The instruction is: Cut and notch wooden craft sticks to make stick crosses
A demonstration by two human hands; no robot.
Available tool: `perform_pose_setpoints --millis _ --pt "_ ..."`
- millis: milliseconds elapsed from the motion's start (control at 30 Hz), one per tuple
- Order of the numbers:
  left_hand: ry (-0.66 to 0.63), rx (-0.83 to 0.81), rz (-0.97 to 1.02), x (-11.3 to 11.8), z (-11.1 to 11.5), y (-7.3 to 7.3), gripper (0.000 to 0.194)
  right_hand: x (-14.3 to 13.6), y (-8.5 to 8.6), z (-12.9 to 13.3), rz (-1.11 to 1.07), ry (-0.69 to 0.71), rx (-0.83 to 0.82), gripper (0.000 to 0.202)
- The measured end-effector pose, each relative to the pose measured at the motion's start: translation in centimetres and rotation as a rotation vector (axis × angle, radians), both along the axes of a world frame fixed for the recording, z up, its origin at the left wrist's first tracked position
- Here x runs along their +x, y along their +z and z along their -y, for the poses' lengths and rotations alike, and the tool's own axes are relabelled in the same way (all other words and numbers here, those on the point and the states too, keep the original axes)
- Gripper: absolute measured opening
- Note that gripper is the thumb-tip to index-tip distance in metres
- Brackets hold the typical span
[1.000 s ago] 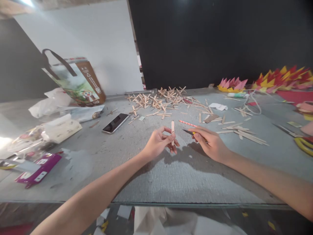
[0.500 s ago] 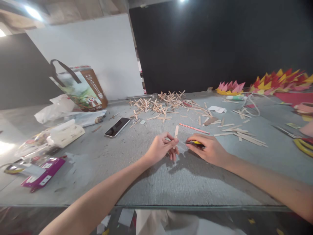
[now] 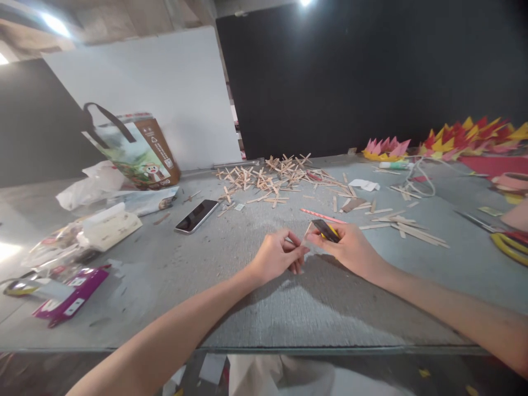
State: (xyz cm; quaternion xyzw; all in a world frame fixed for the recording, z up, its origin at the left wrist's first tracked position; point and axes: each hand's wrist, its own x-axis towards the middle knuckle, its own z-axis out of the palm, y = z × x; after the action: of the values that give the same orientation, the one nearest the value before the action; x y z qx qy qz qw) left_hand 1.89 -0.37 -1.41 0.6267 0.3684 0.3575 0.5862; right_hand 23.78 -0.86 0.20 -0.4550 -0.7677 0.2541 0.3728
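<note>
Student: What do the hands hold?
Teacher: The left hand (image 3: 277, 256) pinches a wooden stick (image 3: 308, 229) between thumb and fingers; the right hand (image 3: 352, 250) is closed around a cutter (image 3: 325, 230). The stick is held over the table (image 3: 185, 291), between the hands.
Student: Which step is this?
Teacher: Probably the setting of cutter to stick; blade contact cannot be made out.
Student: And the next move?
Teacher: It would seem to call for a steady pinch, fingers clear of the blade.

Grey bench (image 3: 305, 330) at six o'clock.
White panel (image 3: 152, 99) at ten, black panel (image 3: 371, 77) between one and two, lamp (image 3: 305, 3) near twelve (a small, bright glow).
</note>
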Motion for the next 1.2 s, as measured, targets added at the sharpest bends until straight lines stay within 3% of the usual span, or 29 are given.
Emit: perform_pose_setpoints --millis 200,333,533,700,833,1000,1200 --pt "-0.019 -0.004 -0.009 0.6 0.1 -0.9 0.044 -0.5 0.0 0.5 -0.042 -0.04 -0.113 0.031" --pt "-0.015 0.007 0.001 0.5 0.2 -0.7 0.042 -0.8 0.4 0.8 -0.062 -0.006 -0.126 0.017" --pt "-0.035 0.022 -0.01 0.7 0.5 -0.3 0.042 -0.9 0.5 1.0 -0.07 -0.019 -0.112 0.028" --pt "-0.032 0.029 -0.003 0.7 0.6 -0.2 0.037 -0.9 0.5 1.1 -0.075 0.047 -0.121 0.008" --pt "-0.052 0.037 -0.017 0.7 0.7 -0.1 0.037 -0.8 0.6 1.1 -0.079 0.041 -0.137 0.021" --pt "-0.066 0.043 -0.002 0.8 0.8 -0.2 0.039 -0.8 0.5 1.1 -0.059 0.064 -0.128 0.011" --pt "-0.061 0.031 -0.005 0.8 0.8 0.0 0.038 -0.9 0.6 1.2 -0.043 0.03 -0.126 0.02"
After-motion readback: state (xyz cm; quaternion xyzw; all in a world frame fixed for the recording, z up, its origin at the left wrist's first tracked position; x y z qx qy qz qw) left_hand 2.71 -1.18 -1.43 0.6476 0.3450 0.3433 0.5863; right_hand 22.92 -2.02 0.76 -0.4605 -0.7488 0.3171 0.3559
